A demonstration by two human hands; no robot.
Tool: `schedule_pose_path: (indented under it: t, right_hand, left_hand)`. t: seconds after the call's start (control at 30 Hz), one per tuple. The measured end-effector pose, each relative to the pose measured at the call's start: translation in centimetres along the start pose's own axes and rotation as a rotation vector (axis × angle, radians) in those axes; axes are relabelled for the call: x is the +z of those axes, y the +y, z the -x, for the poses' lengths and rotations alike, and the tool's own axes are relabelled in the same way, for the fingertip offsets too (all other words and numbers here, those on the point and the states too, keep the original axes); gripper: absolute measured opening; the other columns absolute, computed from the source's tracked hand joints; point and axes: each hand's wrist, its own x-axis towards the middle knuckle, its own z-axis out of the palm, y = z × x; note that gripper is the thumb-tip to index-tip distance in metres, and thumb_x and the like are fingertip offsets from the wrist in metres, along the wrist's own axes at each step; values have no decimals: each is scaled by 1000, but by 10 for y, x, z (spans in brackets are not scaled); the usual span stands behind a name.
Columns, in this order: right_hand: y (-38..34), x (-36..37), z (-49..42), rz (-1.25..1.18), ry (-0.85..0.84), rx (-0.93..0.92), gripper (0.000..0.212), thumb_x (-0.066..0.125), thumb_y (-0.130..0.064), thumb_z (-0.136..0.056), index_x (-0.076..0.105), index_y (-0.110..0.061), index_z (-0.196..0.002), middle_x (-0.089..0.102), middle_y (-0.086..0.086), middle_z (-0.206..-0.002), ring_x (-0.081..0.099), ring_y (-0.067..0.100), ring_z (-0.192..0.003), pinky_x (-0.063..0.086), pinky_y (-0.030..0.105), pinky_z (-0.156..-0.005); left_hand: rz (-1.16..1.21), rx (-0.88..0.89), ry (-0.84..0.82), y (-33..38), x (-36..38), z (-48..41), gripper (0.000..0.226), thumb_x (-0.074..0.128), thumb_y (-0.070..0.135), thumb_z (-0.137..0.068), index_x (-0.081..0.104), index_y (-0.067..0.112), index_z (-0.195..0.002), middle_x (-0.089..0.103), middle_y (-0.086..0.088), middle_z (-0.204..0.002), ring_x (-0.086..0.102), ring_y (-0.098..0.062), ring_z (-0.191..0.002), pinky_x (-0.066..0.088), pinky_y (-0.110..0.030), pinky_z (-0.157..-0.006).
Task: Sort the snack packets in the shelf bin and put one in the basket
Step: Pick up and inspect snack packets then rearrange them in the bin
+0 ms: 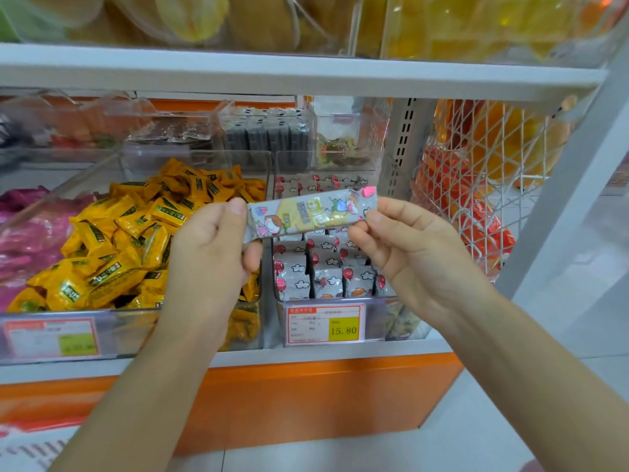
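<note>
A long grey snack packet (pixel 311 212) with cartoon figures and a yellow patch is held flat in front of the shelf. My left hand (pixel 211 247) pinches its left end and my right hand (pixel 405 247) pinches its right end. Just behind and below it stands a clear shelf bin (pixel 379 311) filled with upright rows of the same grey packets (pixel 326 277) printed with red balloons and clouds. No basket for the packet shows in this view.
A clear bin of yellow packets (pixel 126 240) stands to the left, pink packets (pixel 23 233) further left. A price tag (pixel 325 324) reads 15.80. A white wire rack (pixel 483 185) with orange bags hangs at right. A white shelf board (pixel 306 76) runs overhead.
</note>
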Motion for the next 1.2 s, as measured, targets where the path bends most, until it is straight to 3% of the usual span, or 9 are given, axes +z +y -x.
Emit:
schedule_pose_path:
  t: [0.23,0.37,0.47,0.63,0.73,0.8,0.87,1.03,1.2]
  right_hand:
    - [-1,-6,0,145,169,-111,15,54,8,-86,59,-5,-82,65,2,-61,67,15,-59,55,19,-60]
    - [-2,-3,3,339,162,-108,19,55,-13,-93,61,-13,-75,64,0,-75,65,16,-63,53,23,-53]
    - [-3,-1,5,453,149,-105,21,59,-23,-90,59,-11,-73,63,-8,-67,63,15,-55,55,29,-63]
    - [-4,1,5,439,155,-138,11,59,-3,-88,59,-9,-79,65,25,-99,71,20,-69,58,28,-70]
    - [-2,2,5,471,128,-192,17,55,5,-87,61,-11,-85,62,24,-104,71,23,-78,58,29,-71]
    - [0,2,6,527,92,-220,25,53,8,-87,65,-13,-93,63,15,-103,68,25,-91,58,31,-74]
    - [1,3,7,571,73,-220,28,54,5,-86,69,-16,-95,68,6,-101,67,22,-94,57,33,-79]
    - [1,6,9,699,89,-281,10,67,-12,-81,73,-19,-85,71,-11,-78,64,-1,-72,51,13,-66]
    - [2,4,8,692,148,-293,17,65,-12,-83,68,-16,-67,63,-14,-61,53,-1,-54,48,16,-56]
  left_hand:
    - [-19,31,-155,0,-1,0,23,41,15,-97,61,26,-97,55,9,-55,41,-2,-47,36,-12,-43]
    - [-124,143,-186,1,-2,1,32,40,10,-97,57,35,-107,61,11,-61,46,2,-51,39,-9,-47]
    - [-222,207,-189,0,-4,1,39,39,9,-97,53,42,-113,61,14,-64,53,0,-59,41,-9,-53]
    - [-230,225,-202,4,0,7,47,44,1,-91,55,35,-121,57,19,-66,53,9,-61,38,-2,-52]
    - [-160,226,-202,8,2,9,35,51,14,-90,54,31,-120,61,14,-79,55,7,-59,41,-5,-53]
    - [-145,224,-172,9,3,9,22,50,29,-90,56,32,-111,61,6,-87,56,4,-58,43,-9,-51]
    - [-154,214,-149,8,3,8,14,49,27,-91,56,34,-101,62,3,-92,56,3,-57,44,-13,-49]
    - [-133,174,-158,7,2,6,12,52,21,-91,58,28,-99,64,-1,-91,57,1,-55,44,-14,-46]
    - [-133,182,-196,8,2,7,13,59,19,-86,60,30,-93,65,4,-85,60,-1,-56,43,-12,-47]
